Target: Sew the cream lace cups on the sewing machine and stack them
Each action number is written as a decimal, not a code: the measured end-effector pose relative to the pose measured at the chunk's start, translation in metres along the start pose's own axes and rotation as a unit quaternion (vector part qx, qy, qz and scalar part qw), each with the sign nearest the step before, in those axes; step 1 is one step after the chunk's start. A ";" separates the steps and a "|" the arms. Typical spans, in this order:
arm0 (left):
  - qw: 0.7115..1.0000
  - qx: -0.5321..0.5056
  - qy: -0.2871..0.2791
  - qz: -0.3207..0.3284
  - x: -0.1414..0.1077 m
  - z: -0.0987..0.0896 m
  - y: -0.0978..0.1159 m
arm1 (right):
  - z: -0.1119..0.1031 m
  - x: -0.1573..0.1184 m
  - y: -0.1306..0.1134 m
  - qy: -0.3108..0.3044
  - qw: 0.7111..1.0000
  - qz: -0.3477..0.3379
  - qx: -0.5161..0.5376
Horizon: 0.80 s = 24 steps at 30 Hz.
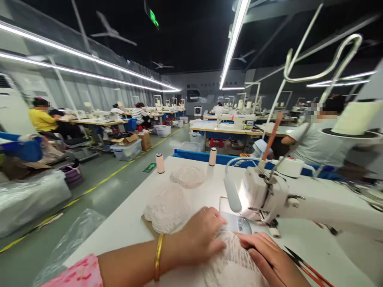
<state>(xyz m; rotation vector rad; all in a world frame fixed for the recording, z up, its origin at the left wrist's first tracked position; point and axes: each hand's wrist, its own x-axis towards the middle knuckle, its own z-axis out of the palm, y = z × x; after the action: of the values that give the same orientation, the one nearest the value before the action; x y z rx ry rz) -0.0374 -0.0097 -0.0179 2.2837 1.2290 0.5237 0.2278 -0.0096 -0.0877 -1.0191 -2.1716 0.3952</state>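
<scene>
A piece of white lace fabric [231, 249] lies on the white table just before the sewing machine [263, 195]. My left hand [203, 235], with a gold bangle at the wrist, is over the lace's left edge; motion smears its fingers, so its grip cannot be made out. At the lace's right edge, my right hand [269, 255] has thumb and fingers closed on the fabric. Scissors with red handles [308, 266] rest beside the right hand. A pile of folded lace [167, 209] sits left of the machine, and a flatter lace bundle [188, 176] lies behind it.
Two pale pink thread spools [160, 163] [212, 156] stand near the table's far edge. A thread cone [356, 115] sits on a stand at right. Co-workers occupy other sewing tables. Plastic bins [127, 150] stand along the yellow-lined aisle, and clear plastic sheeting [74, 243] is on the floor.
</scene>
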 end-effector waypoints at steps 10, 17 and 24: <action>0.996 -0.024 -0.078 -0.044 0.045 0.008 -0.007 | -0.007 0.008 -0.021 -0.060 0.992 0.102 0.048; 0.974 -0.194 -0.052 -0.107 0.037 0.004 0.011 | -0.018 0.013 -0.034 -0.074 0.971 0.178 0.143; 0.875 -0.417 -0.223 -0.104 0.025 -0.002 0.027 | -0.041 0.019 -0.043 -0.143 0.918 0.139 0.342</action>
<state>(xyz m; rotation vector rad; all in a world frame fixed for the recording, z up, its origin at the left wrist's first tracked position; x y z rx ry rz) -0.0074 -0.0012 0.0019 1.4024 0.7754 0.3222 0.2246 -0.0237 -0.0272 -0.8885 -1.8773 1.4007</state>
